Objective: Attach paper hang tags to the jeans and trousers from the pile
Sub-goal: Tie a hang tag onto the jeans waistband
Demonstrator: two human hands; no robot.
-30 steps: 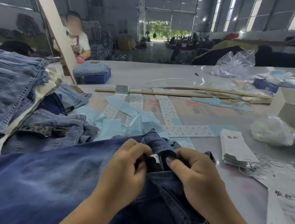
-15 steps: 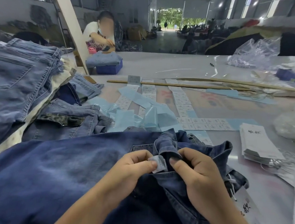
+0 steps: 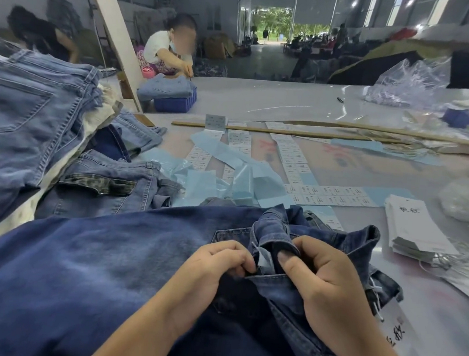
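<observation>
Our L hand (image 3: 215, 263) & R hand (image 3: 323, 280) pinch the dark jeans (image 3: 80, 272) waistband, fingers curled. Hang tags (image 3: 412, 225) stacked at 2 o'clock; jeans pile (image 3: 27, 122) at 10

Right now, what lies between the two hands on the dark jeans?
In the head view, a small pale label and bunched waistband sit between the left hand and right hand.

One head-worn wide-angle view looks forward and down, close over the table (image 3: 289, 103).

We see dark blue jeans (image 3: 85, 273) lying crumpled across the near table, the stack of white hang tags (image 3: 414, 228) at three o'clock, the jeans pile (image 3: 27, 122) at ten o'clock.
</observation>
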